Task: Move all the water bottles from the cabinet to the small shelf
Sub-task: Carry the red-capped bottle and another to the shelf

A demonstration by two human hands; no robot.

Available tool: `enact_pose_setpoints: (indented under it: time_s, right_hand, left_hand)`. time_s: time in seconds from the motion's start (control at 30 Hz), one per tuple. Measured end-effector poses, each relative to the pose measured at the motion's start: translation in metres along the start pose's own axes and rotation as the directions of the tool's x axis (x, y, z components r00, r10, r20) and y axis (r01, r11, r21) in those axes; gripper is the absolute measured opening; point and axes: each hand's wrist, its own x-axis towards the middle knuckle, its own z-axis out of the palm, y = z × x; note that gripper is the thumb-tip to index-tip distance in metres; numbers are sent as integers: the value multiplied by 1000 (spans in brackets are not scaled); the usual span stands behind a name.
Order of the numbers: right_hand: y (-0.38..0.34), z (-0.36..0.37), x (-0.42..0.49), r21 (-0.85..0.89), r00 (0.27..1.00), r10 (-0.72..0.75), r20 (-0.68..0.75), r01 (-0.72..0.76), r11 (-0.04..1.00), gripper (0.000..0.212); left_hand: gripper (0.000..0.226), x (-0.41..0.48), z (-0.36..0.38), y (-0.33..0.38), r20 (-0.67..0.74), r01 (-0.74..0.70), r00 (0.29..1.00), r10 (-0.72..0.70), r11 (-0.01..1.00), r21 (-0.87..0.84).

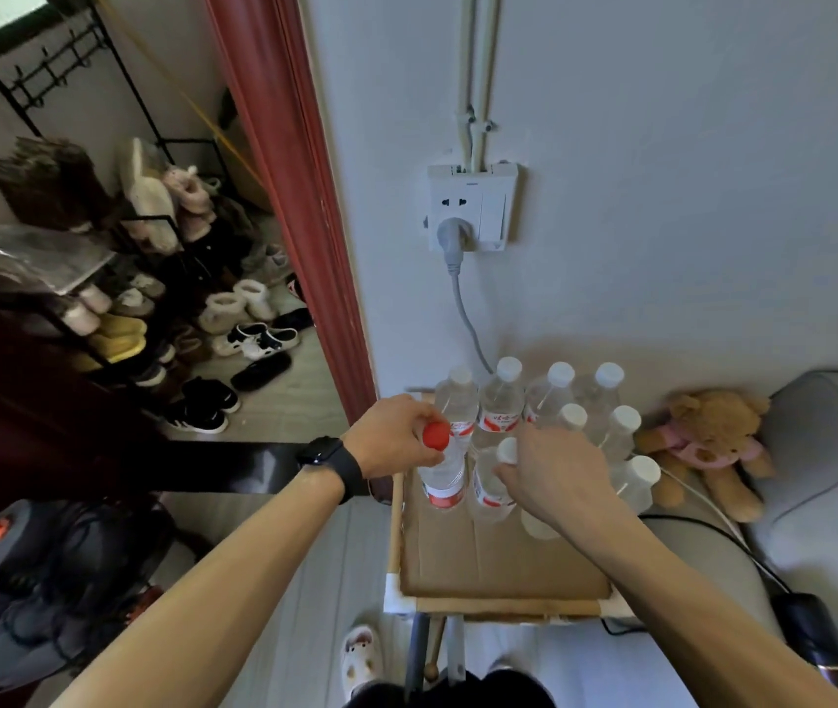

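Hands both loaded. Left hand (pixel 396 435) wrapped around neck of red-capped bottle (pixel 440 470), axis upright, base at front-left of cluster on small shelf (pixel 498 559). Right hand (pixel 550 470) closed on white-capped bottle (pixel 492 480) just beside it, also upright. Open cardboard sits nearer than both bottles, toward body; next placements probably go there. Behind: white-capped bottles (pixel 555 401) in rows against wall. Count: one red cap, roughly ten white caps, one partly hidden under right wrist. Cabinet not visible.
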Motion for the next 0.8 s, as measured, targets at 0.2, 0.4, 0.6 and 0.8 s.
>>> enact_pose_setpoints:
  time_s: [0.2,0.4,0.6,0.8]
  right_hand:
    - [-1,4,-1,25,1000,-7,-2,7,1000,41]
    - [9,1,2,44,993,-96,72,93,995,40]
    - [14,-3,8,-11,992,-100,73,101,995,28]
    - [16,-7,16,-90,992,-115,44,119,989,16]
  left_hand:
    - [49,4,12,6,40,1,999,2,997,-76]
    - [48,3,33,14,-24,39,999,-41,997,-65]
    - [36,2,33,22,-165,8,986,-13,1000,-28]
    - [43,5,22,26,-173,-26,985,15,998,-62]
